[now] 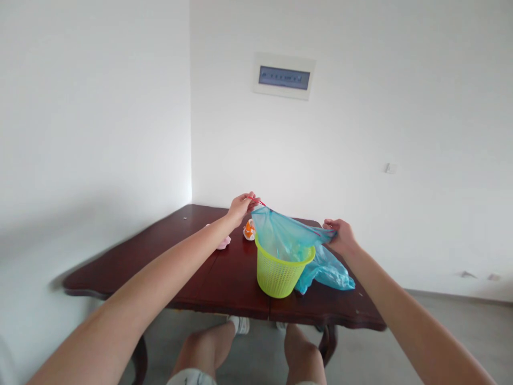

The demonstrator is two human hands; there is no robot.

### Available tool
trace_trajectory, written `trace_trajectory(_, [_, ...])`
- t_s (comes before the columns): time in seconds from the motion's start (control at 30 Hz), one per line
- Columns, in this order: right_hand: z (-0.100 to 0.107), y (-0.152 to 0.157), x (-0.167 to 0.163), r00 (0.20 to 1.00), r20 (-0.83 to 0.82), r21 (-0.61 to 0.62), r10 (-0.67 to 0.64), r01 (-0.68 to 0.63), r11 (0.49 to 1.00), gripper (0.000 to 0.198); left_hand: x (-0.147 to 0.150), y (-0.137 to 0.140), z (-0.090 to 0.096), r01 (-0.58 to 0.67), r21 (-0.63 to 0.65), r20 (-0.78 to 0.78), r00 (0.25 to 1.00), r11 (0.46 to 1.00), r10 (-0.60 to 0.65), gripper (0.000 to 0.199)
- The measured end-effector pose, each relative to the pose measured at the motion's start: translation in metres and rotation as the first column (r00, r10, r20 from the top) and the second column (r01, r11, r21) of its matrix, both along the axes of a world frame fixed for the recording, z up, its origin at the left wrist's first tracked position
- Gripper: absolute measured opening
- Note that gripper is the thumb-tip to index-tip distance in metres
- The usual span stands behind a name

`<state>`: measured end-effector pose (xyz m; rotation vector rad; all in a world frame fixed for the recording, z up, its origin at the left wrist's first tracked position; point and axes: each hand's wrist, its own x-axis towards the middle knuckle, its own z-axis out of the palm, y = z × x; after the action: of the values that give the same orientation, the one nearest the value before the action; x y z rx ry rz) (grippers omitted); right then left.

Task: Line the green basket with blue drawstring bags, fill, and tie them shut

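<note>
A blue translucent drawstring garbage bag [280, 230] is stretched upward out of a yellow-green perforated plastic basket [277, 274], its lower part still inside the rim. My left hand [242, 206] pinches the red drawstring at the bag's upper left corner. On the other side, my right hand [340, 235] grips the bag's top edge and its red string, slightly lower than the left. Behind and right of the basket, a second crumpled blue plastic bag [326, 270] lies on the table, touched by neither hand.
The dark red wooden table [184, 267] has a wavy edge close to my knees. An orange-and-white crumpled item [249, 231] sits behind the basket. A pink item [224, 243] is partly hidden by my left forearm. White walls stand at the left and back.
</note>
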<state>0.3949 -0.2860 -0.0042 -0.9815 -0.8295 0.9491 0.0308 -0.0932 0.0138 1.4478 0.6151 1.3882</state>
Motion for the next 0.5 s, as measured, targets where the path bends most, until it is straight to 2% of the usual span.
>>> trace_trajectory(0.07, [-0.011, -0.019, -0.007, 0.997, 0.064, -0.095, 0.051, -0.045, 0.994, 0.016, -0.003, -0.009, -0.001, 0.079, -0.056, 0.074, 0.994, 0.995, -0.075, 0.049])
trace_trajectory(0.13, [-0.022, -0.037, -0.017, 0.986, 0.139, -0.185, 0.097, -0.070, 0.980, 0.028, -0.005, -0.019, -0.001, 0.150, -0.084, 0.126, 0.982, 0.985, -0.139, 0.050])
trace_trajectory(0.23, [-0.031, -0.062, -0.028, 0.944, 0.284, -0.253, 0.167, -0.094, 0.963, 0.045, -0.008, -0.032, 0.000, 0.245, -0.122, 0.184, 0.958, 0.962, -0.220, 0.056])
trace_trajectory(0.4, [-0.024, -0.086, -0.029, 0.822, 0.516, -0.261, 0.240, -0.116, 0.958, 0.054, -0.008, -0.053, 0.005, 0.371, -0.196, 0.278, 0.909, 0.908, -0.311, 0.059])
trace_trajectory(0.5, [-0.013, -0.087, -0.031, 0.824, 0.517, -0.211, 0.232, -0.140, 0.967, 0.057, -0.003, -0.069, 0.009, 0.406, -0.218, 0.259, 0.901, 0.887, -0.349, 0.066])
